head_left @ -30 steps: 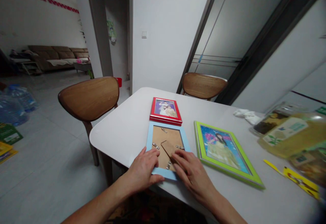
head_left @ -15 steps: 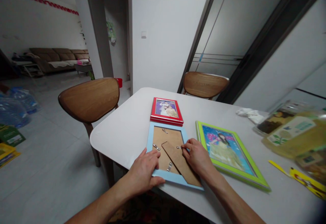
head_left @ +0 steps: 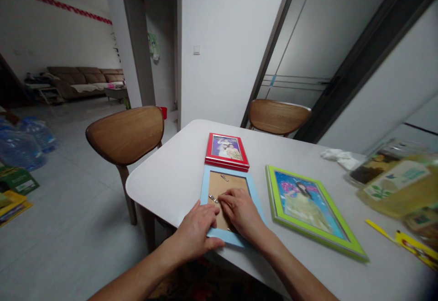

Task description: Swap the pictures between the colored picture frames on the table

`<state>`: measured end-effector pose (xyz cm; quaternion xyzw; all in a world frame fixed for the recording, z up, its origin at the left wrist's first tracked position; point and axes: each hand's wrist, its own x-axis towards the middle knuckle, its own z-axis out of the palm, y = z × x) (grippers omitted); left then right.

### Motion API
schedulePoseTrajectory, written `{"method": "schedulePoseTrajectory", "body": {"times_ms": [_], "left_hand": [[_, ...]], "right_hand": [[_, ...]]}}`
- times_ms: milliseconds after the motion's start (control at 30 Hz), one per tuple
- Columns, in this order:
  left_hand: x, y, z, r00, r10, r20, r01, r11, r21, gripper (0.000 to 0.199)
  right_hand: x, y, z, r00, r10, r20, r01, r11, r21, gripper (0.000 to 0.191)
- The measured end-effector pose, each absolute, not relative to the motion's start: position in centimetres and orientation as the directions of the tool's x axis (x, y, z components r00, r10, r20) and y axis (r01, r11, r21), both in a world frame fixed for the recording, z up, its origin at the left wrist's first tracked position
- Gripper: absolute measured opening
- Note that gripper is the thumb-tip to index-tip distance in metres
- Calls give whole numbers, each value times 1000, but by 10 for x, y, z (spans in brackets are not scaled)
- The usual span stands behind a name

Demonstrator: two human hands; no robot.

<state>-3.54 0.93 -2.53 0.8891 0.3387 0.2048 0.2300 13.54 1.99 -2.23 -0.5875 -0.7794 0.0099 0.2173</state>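
A light-blue photo frame lies face down at the table's near edge, its brown backing board up. Small metal clips sit on the board. My left hand grips the frame's near left corner, fingers on the left side and thumb along the near edge. Above the board, my right hand is closed in a pinch, fingertips by the left clip and the upper end of the stand. It hides the stand, the right clip and most of the near one, so what the fingertips hold cannot be seen.
Stacked red photo frames touch or nearly touch the blue frame's far edge. To its right lies a green photo frame. Plastic food containers, white tissue and a yellow item are farther right. Wooden chairs stand around the white table.
My right hand has moved left from the right-hand clip to the middle of the backing board, now covering the stand. My left hand keeps its place on the frame. The view shifted slightly.
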Motion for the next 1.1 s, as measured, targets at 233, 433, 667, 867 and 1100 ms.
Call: {"method": "schedulePoseTrajectory", "body": {"times_ms": [233,433,667,867,1100], "left_hand": [[-34,8,-23,671,710,211,508,-649,566,32],[-36,10,-26,680,698,225,482,-657,580,33],[-38,10,-31,682,689,245,453,-661,599,33],[-38,10,-30,679,699,226,464,-647,605,32],[-33,5,-28,661,718,218,504,-640,580,32]], "right_hand": [[117,32,-16,-335,908,251,887,394,-243,26],[128,39,-20,-289,919,269,875,367,-314,25],[145,79,-22,98,973,209,940,-21,-341,26],[149,100,-27,272,950,154,917,-207,-340,28],[148,111,-30,370,919,136,860,-283,-424,21]]}}
